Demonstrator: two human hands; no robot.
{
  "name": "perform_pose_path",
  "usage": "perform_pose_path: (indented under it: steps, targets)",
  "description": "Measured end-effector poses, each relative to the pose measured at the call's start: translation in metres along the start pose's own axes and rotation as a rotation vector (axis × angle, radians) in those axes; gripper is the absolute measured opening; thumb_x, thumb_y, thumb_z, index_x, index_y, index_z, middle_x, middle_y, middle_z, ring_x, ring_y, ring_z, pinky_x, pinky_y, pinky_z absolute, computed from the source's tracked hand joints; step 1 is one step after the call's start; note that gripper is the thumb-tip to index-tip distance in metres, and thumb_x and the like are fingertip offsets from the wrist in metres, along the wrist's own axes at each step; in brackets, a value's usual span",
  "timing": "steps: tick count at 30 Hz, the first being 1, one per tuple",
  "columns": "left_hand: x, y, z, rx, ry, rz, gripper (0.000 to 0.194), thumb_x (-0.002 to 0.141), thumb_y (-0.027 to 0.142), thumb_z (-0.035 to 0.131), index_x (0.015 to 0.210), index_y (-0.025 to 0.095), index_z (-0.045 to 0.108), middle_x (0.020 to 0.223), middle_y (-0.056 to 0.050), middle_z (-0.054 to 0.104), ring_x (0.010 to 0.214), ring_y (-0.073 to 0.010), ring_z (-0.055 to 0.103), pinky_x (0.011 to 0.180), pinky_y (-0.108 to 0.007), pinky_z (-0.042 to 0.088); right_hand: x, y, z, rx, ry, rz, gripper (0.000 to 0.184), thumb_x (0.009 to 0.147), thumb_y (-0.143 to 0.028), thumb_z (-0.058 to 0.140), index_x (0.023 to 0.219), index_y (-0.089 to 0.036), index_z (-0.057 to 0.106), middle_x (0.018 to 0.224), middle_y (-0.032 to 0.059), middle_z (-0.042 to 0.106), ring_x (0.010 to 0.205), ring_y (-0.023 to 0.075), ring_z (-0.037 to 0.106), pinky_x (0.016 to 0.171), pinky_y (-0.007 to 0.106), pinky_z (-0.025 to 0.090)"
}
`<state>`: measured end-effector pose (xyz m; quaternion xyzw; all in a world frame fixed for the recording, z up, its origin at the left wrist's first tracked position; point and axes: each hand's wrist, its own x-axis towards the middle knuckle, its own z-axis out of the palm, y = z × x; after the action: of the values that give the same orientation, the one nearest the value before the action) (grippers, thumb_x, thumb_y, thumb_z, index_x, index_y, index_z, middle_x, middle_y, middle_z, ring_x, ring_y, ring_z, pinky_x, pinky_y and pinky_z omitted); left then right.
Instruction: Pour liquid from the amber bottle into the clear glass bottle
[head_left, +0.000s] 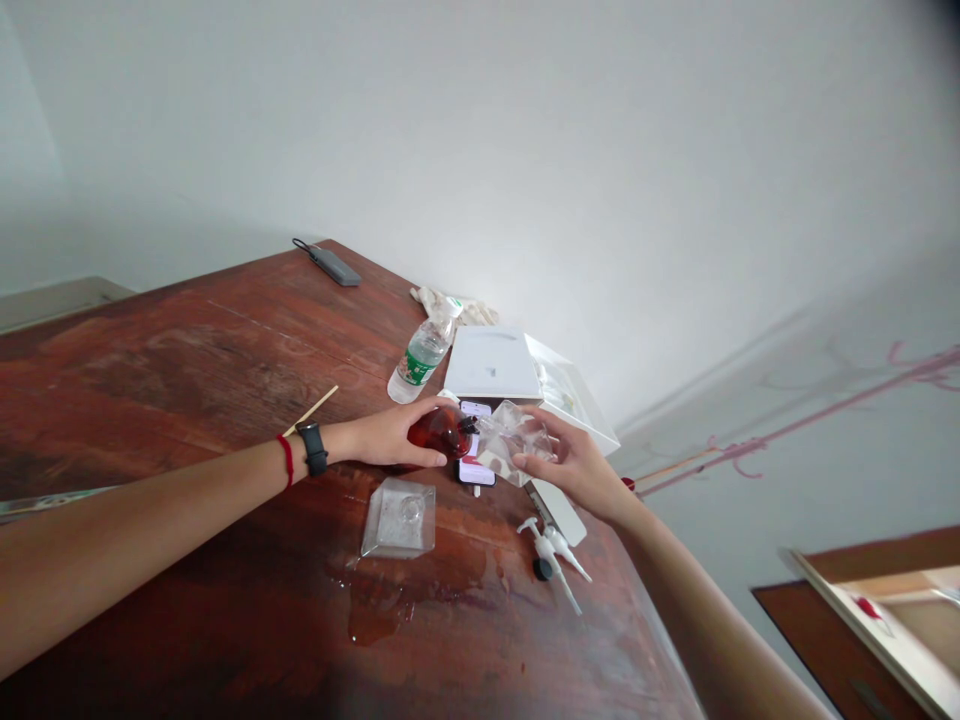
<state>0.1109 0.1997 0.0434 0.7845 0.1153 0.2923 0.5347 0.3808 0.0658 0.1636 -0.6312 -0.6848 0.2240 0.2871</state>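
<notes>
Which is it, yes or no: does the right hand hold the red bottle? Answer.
No, the left hand holds the red bottle; the right hand holds a clear plastic object.

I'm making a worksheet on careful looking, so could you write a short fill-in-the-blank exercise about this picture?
1. The left hand has a ____ bracelet at its wrist.
2. The reddish-brown bottle is in the ____ hand.
3. The right hand holds a ____ plastic piece.
4. The capped bottle has a mainly ____ label.

Missing words: red; left; transparent; green.
</notes>
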Motion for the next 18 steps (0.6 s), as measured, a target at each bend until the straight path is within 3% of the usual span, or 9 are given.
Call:
perform_pose_path:
  steps: [18]
  targets:
    - [0.0,0.0027,0.0008,0.023,0.017,0.023,0.073,0.085,0.037,0.085,0.149,0.025,0.053,0.144,-0.012,0.072,0.13,-0.0328,0.071,0.116,-0.047,0.051,0.0018,-0.0004,-0.0038,-0.001,-0.023,0.042,0.072,0.08,-0.053,0.09,0.141,-0.022,0.07,0.115,0.0076,0.07,0.1,0.0251,0.068,0.102,0.049,0.061]
